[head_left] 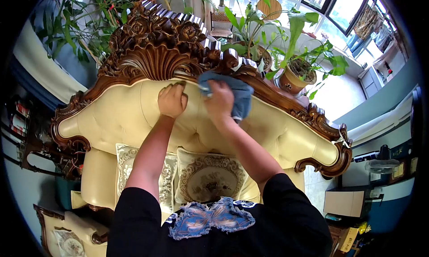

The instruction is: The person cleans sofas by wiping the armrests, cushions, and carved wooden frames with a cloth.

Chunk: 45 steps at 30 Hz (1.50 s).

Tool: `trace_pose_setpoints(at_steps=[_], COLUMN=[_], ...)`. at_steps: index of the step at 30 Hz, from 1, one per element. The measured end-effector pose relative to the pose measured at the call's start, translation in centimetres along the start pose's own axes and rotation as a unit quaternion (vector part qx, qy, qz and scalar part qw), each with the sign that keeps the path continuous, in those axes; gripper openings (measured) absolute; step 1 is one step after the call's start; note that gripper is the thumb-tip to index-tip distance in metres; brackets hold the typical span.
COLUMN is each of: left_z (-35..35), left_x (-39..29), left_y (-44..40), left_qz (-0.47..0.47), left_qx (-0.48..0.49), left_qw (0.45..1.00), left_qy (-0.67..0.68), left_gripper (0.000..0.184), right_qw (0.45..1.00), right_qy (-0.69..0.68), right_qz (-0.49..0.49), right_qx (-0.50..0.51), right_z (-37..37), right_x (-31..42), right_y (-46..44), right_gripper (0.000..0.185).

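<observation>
At the sofa backrest, the right hand, forearm extended, grips a blue cloth against its carved top rail; the left hand rests nearby, fingers curled, apparently empty.

The sofa backrest is cream, edged by a glossy reddish-brown carved frame. The cloth is blue. A pale throw pillow bears a brown-and-beige scrolled medallion pattern.

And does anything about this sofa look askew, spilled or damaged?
One oddity: a thin white strip is draped on the carved wooden frame near its right end, seemingly not part of the carving. I see no spill or damage.
</observation>
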<state>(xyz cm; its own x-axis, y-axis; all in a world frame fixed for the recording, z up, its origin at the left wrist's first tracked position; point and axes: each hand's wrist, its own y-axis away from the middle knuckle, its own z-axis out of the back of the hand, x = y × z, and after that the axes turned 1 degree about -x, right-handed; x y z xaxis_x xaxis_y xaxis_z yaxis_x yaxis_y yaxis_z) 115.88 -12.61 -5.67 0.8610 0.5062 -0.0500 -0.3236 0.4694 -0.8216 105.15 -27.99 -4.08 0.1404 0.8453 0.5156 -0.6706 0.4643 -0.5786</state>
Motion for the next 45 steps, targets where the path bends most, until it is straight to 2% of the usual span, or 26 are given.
trace_pose_setpoints(at_steps=[1,3,6,7,10,12,14,15,16,18,20,22,24,26,28,30,32,34,38,42,44,45], left_z=[0.2,0.1,-0.1,-0.2,0.5,0.7,2.0,3.3,5.7,7.6,13.0,18.9,24.5,30.3,35.2,40.0,43.3,47.5,54.2,59.2,61.5,62.3], left_x=[-0.1,-0.2,0.0,0.1,-0.5,-0.7,-2.2,-3.4,-4.6,-4.0,-4.5,-5.0,-5.7,-6.5,-6.8,-7.3,-7.7,-8.7,-11.0,-12.2,-12.2,-11.9], left_y=[0.0,0.1,0.2,0.1,-0.2,0.3,1.5,2.6,3.6,9.0,14.2,19.9,26.2,30.4,37.0,41.1,43.9,46.3,52.7,59.5,62.0,63.3], left_qz=[0.005,0.012,0.034,0.032,0.046,0.105,0.157,0.225,0.363,0.402,0.377,0.297,0.448,0.557,0.614,0.683,0.706,0.731,0.750,0.772,0.797,0.805], left_qx=[0.013,0.014,0.016,0.001,-0.032,-0.017,-0.049,-0.026,0.100,0.153,0.263,0.253,0.229,0.195,0.161,0.107,0.008,-0.038,-0.064,-0.054,-0.058,-0.074], left_qw=[1.000,1.000,0.999,0.999,0.998,0.993,0.983,0.965,0.903,0.832,0.869,0.915,0.850,0.798,0.770,0.720,0.706,0.682,0.658,0.632,0.601,0.587], left_qy=[-0.004,0.007,0.005,0.013,0.040,0.042,0.082,0.128,0.209,0.351,0.183,0.102,0.154,0.119,0.068,0.061,0.049,0.013,-0.003,0.029,0.022,0.035], left_gripper=[0.024,0.021,0.022,0.021,0.020,0.020,0.018,0.020,0.022,0.025,0.031,0.028,0.031,0.027,0.015,0.014,0.015,0.015,0.015,0.015,0.015,0.014], right_qw=[1.000,0.992,0.989,0.990,0.988,0.990,0.993,0.992,0.992,0.994,0.993,0.995,0.992,0.985,0.977,0.973,0.970,0.969,0.966,0.968,0.968,0.979], right_qy=[0.000,-0.038,-0.070,-0.082,-0.093,-0.068,-0.022,-0.010,0.005,0.022,0.022,0.056,0.093,0.140,0.179,0.199,0.220,0.212,0.230,0.204,0.180,0.005], right_qz=[0.000,0.077,0.045,0.068,0.083,0.077,0.058,0.054,0.065,0.060,0.083,0.080,0.072,0.057,0.118,0.110,0.102,0.121,0.095,0.050,0.029,-0.089], right_qx=[0.002,0.090,0.124,0.096,0.094,0.099,0.101,0.112,0.105,0.090,0.075,0.035,0.049,0.079,0.019,0.027,0.029,0.033,0.066,0.138,0.170,0.184], right_z=[-0.5,-0.9,-0.8,-0.5,-1.1,-1.1,-1.4,-1.9,-2.4,-2.3,-2.6,-2.6,-2.8,-2.6,-4.1,-3.7,-3.7,-3.6,-3.3,-1.3,-0.7,-0.3], right_x=[1.1,3.2,3.1,3.0,1.8,2.1,2.1,1.7,1.4,1.9,1.9,2.3,2.4,2.9,1.2,2.0,2.1,1.9,1.8,3.5,4.4,4.8], right_y=[-0.2,-0.8,-1.6,-1.2,-1.1,-0.8,-0.8,-0.7,-0.7,-0.4,-0.3,0.0,0.2,0.0,0.3,0.6,0.6,0.5,0.1,2.9,6.0,8.4], right_gripper=[0.049,0.054,0.056,0.055,0.057,0.059,0.063,0.065,0.066,0.064,0.061,0.058,0.055,0.057,0.059,0.059,0.060,0.060,0.058,0.054,0.051,0.049])
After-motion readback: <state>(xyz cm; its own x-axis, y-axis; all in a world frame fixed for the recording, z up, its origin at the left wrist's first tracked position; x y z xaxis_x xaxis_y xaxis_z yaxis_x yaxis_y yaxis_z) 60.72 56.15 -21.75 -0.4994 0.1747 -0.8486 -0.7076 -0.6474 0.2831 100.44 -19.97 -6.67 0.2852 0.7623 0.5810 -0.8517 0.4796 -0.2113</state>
